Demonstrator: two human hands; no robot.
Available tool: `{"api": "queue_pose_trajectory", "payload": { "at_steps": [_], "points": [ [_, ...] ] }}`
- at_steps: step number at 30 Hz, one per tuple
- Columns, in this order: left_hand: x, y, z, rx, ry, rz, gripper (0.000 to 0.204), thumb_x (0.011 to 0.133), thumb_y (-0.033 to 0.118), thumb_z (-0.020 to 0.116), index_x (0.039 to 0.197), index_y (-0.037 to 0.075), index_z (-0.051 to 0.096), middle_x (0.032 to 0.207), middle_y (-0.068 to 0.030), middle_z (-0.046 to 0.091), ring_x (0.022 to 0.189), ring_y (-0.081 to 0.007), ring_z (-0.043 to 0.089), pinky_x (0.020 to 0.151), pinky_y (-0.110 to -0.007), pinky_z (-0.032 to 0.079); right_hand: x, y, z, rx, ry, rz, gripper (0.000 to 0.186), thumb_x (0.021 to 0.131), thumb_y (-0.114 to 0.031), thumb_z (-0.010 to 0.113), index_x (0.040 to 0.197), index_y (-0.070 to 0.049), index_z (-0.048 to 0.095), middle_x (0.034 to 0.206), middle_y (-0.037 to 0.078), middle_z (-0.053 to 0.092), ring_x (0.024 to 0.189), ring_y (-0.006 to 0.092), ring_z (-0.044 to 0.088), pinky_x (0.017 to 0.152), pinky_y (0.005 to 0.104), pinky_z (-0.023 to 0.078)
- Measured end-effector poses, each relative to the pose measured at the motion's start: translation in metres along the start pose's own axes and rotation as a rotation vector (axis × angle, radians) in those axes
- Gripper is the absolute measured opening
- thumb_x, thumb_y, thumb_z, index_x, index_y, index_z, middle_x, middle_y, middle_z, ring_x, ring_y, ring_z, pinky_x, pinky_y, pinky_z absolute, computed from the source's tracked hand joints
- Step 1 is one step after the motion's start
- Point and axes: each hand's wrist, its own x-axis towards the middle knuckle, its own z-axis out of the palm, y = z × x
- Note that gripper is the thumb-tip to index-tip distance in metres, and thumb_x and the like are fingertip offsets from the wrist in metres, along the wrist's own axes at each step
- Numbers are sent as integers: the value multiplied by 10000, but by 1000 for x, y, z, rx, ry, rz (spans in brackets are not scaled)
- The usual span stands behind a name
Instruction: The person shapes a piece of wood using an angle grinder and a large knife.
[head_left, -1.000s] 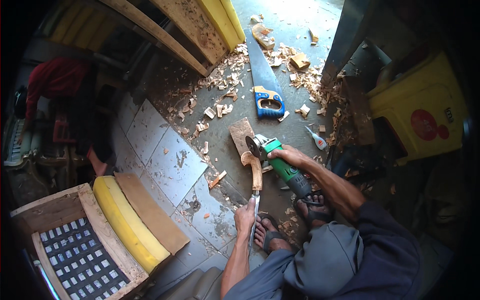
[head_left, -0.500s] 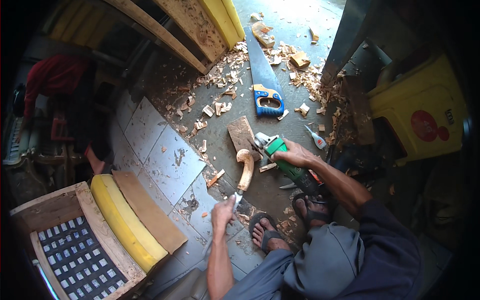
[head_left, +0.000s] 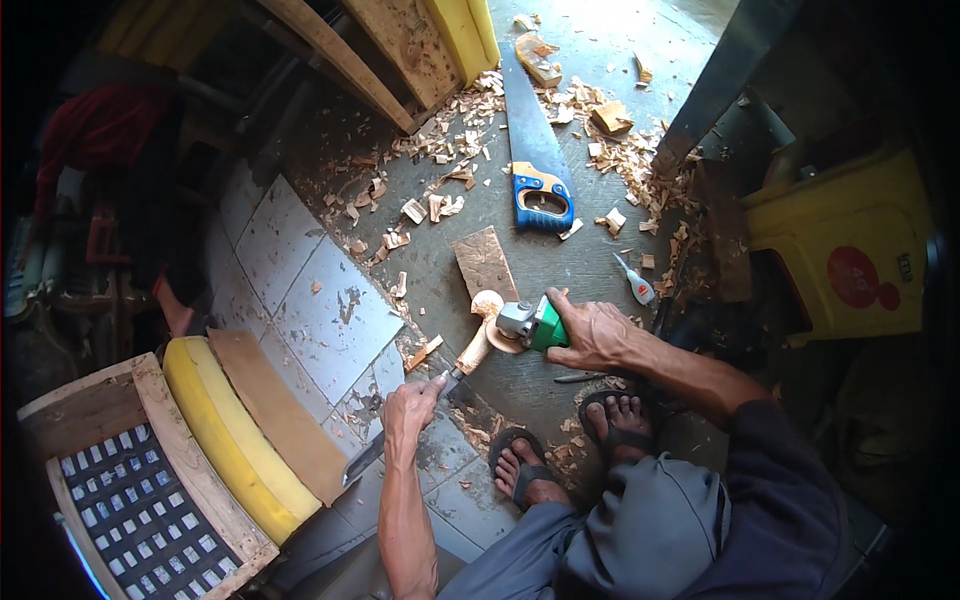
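Note:
My left hand [head_left: 412, 408] is closed around the blade of a long knife [head_left: 365, 460] near its handle. The blade's end sticks out behind the hand. Its curved, pale wooden handle [head_left: 473, 352] points away from me, with a rounded knob at the far end. My right hand [head_left: 597, 335] wraps around a green angle grinder [head_left: 548, 328] with a silver head. The grinder's round disc [head_left: 506, 338] is against or right beside the wooden handle; contact cannot be told. Just beyond the knob lies a rough wooden block [head_left: 484, 262] on the floor.
A blue-handled handsaw [head_left: 543, 190] lies ahead among wood shavings [head_left: 630, 165]. To the right are a small white bottle [head_left: 637, 284] and a yellow plastic stool [head_left: 850, 250]. A wooden frame with a yellow cushion [head_left: 225, 430] stands at left. Beyond it, a person in red [head_left: 105, 130] bends down.
The grinder has tilted level, and its disc has come to the near right side of the wooden handle. My left hand has shifted left, turning the knife so more blade shows.

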Motion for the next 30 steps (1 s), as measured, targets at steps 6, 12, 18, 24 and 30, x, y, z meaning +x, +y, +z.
{"api": "queue_pose_trajectory", "payload": {
  "at_steps": [6,12,18,24,30],
  "points": [
    [-6,6,-14,61,33,38,569,917,621,571,825,91,756,782,-202,711,819,-422,688,769,-506,520,8,4,-11,-80,-29,-13,881,790,-436,676,1442,35,315,951,353,671,887,508,672,824,540,542],
    [-15,20,-35,102,127,112,522,910,560,625,782,68,744,680,-203,673,723,-424,665,713,-523,507,13,10,-15,-105,-70,-30,910,781,-443,686,1456,35,305,923,331,681,858,509,672,796,546,540],
    [-16,38,-57,242,167,195,491,912,522,634,810,61,769,653,-206,664,672,-412,669,678,-509,517,16,4,-20,-61,-69,0,911,778,-429,690,1457,40,304,929,335,679,887,510,667,824,541,532],
    [-12,54,-65,302,166,260,474,913,507,639,841,63,787,611,-189,655,611,-389,668,644,-485,524,19,8,-21,-109,-47,6,922,774,-426,690,1460,50,300,912,332,679,863,505,672,800,537,539],
    [-27,60,-75,370,222,262,475,919,467,642,825,20,770,663,-227,677,611,-374,697,622,-468,536,21,-2,-20,-139,-7,-46,920,787,-437,679,1471,45,295,918,344,672,819,484,683,748,531,552]
  ]
}}
